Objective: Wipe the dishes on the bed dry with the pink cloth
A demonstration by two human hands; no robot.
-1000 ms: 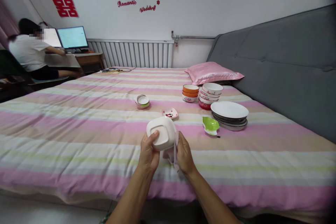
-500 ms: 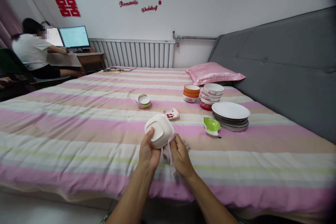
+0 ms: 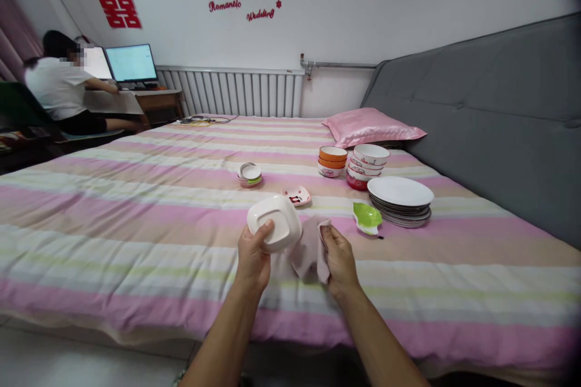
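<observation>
My left hand (image 3: pixel 255 254) is closed on a white square dish (image 3: pixel 279 227), its thumb pressed on the underside, which faces me. A pale pinkish-grey cloth (image 3: pixel 309 248) hangs from my right hand (image 3: pixel 339 259), pinched between thumb and fingers. The cloth's left part reaches the dish's right edge; whether it touches cannot be told. Just beyond the dish lies a small pink-and-white patterned dish (image 3: pixel 297 196). A green leaf-shaped dish (image 3: pixel 367 218) rests on the bed to the right of my right hand.
On the striped bedspread (image 3: pixel 136 224) stand small stacked dishes (image 3: pixel 250 174), orange and white bowls (image 3: pixel 333 161), taller stacked bowls (image 3: pixel 368 164) and a pile of plates (image 3: pixel 400 193). A pink pillow (image 3: pixel 372 126) lies farther back. A person (image 3: pixel 59 87) sits at a desk, far left.
My right hand has moved right, away from the white dish, drawing the cloth out with it. The dish has tilted slightly and shifted a little left in my left hand.
</observation>
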